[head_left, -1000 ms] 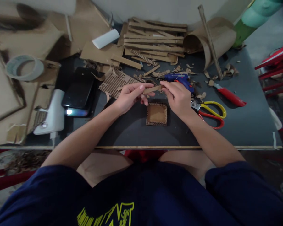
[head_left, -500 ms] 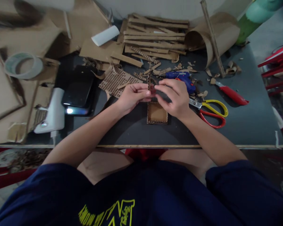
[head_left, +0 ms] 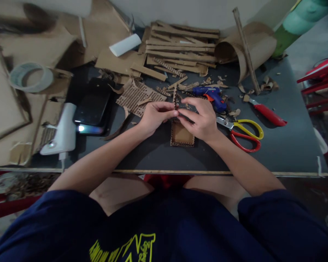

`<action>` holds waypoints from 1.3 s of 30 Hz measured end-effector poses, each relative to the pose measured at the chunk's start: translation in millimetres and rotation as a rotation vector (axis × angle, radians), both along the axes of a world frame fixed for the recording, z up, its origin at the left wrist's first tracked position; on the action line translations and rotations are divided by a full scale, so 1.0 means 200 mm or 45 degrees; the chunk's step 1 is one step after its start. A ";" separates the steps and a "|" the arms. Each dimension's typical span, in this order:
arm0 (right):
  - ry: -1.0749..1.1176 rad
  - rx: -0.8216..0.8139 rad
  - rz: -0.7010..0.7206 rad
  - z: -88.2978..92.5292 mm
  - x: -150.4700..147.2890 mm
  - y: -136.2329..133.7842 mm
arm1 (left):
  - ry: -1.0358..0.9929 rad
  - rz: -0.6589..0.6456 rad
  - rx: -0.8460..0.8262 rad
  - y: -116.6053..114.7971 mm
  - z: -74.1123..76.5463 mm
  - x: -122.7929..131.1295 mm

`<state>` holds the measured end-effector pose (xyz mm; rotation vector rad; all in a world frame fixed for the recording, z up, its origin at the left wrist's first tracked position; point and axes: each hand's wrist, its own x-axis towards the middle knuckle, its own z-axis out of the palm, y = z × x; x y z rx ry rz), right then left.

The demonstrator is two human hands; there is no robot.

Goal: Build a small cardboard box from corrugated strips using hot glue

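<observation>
My left hand (head_left: 159, 117) pinches a small piece of corrugated cardboard (head_left: 175, 97) that stands on edge, its wavy rim facing me. From the other side, the fingertips of my right hand (head_left: 200, 118) close on the same piece near its lower part. Just below both hands, a shallow square cardboard box (head_left: 182, 144) lies on the dark table, its back edge partly covered by my right fingers. A blue glue gun (head_left: 210, 96) with an orange trigger rests behind my right hand. Beside that wrist are scissors (head_left: 247, 134) with one yellow and one red handle.
Cardboard strips (head_left: 180, 47) are stacked at the back, with scraps in front. A ridged cardboard sheet (head_left: 138, 96) lies left of my hands. A red-handled knife (head_left: 270, 114) is at right. A black phone-like device (head_left: 94, 102) and a tape roll (head_left: 31, 77) are at left.
The cardboard piece and both hands sit slightly lower and nearer the box. My right fingers have shifted down along the piece. The whole view has moved a little.
</observation>
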<state>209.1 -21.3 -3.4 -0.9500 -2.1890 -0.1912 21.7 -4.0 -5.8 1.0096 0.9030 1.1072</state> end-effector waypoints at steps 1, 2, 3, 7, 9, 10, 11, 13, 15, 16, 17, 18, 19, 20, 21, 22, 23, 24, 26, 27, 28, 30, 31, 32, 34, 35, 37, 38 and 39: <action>0.001 0.006 0.000 0.00 0.00 0.00 | 0.015 0.005 -0.003 0.00 0.00 0.01; 0.000 0.031 -0.001 0.00 0.00 0.00 | 0.029 -0.001 -0.008 0.00 0.00 0.01; -0.002 0.066 -0.004 0.00 0.01 0.00 | 0.040 -0.016 -0.015 -0.01 0.01 0.01; 0.014 0.171 -0.003 0.00 0.01 0.01 | 0.032 -0.092 -0.043 -0.01 0.01 0.02; 0.052 0.164 0.009 0.01 0.00 0.01 | 0.015 -0.111 -0.028 0.00 0.01 0.01; 0.072 0.164 0.022 0.01 0.00 0.01 | 0.010 -0.120 -0.019 0.00 0.00 0.01; 0.091 0.171 0.038 0.01 0.00 0.01 | 0.010 -0.130 -0.012 0.00 0.00 0.00; 0.115 0.184 0.064 0.02 -0.01 0.01 | 0.011 -0.155 -0.005 0.00 0.00 0.00; 0.119 0.154 0.062 0.02 0.00 0.01 | 0.001 -0.171 -0.004 0.01 -0.01 -0.01; 0.118 0.127 0.058 0.02 0.00 0.01 | -0.005 -0.177 -0.006 0.01 -0.01 -0.01; 0.119 0.107 0.060 0.01 0.00 0.01 | -0.008 -0.183 -0.009 0.01 -0.01 -0.01; 0.123 0.099 0.070 0.01 0.01 0.01 | -0.010 -0.190 -0.012 0.01 0.00 -0.01; 0.130 0.104 0.086 0.01 0.01 0.01 | -0.012 -0.196 -0.013 0.01 0.00 -0.01; 0.140 0.119 0.104 0.01 0.01 0.01 | -0.013 -0.201 -0.012 0.01 0.00 -0.01; 0.148 0.137 0.119 0.01 0.02 0.01 | -0.014 -0.203 -0.010 0.01 0.00 0.00; 0.150 0.150 0.125 0.01 0.02 0.01 | -0.018 -0.201 -0.007 0.01 -0.01 0.00; 0.147 0.153 0.122 0.01 0.02 0.02 | -0.020 -0.198 -0.005 0.01 -0.01 0.00; 0.140 0.147 0.115 0.01 0.02 0.02 | -0.018 -0.192 -0.002 0.01 -0.01 0.00; 0.135 0.126 0.095 0.01 0.02 0.02 | -0.004 -0.163 0.005 0.01 -0.02 0.00; 0.135 0.114 0.083 0.01 0.02 0.02 | 0.004 -0.145 0.009 0.01 -0.02 0.01; 0.138 0.108 0.069 0.01 0.01 0.02 | 0.009 -0.128 0.014 0.01 -0.02 0.01; 0.137 0.110 0.045 0.02 0.01 0.02 | 0.007 -0.109 0.021 0.01 -0.02 0.02; 0.139 0.119 0.042 0.02 0.00 0.02 | 0.001 -0.112 0.023 0.01 -0.02 0.02; 0.147 0.132 0.050 0.02 0.00 0.02 | -0.005 -0.115 0.025 0.00 -0.02 0.02; 0.171 0.149 0.073 0.02 0.00 0.02 | -0.011 -0.115 0.026 0.00 -0.01 0.03; 0.177 0.143 0.078 0.02 -0.01 0.02 | -0.009 -0.118 0.024 0.00 -0.01 0.02; 0.167 0.115 0.068 0.02 -0.01 0.02 | -0.004 -0.128 0.020 0.00 0.00 0.02; 0.154 0.102 0.058 0.02 -0.01 0.02 | -0.004 -0.134 0.019 0.00 0.00 0.02; 0.146 0.093 0.049 0.01 -0.01 0.02 | -0.005 -0.140 0.017 0.00 0.00 0.02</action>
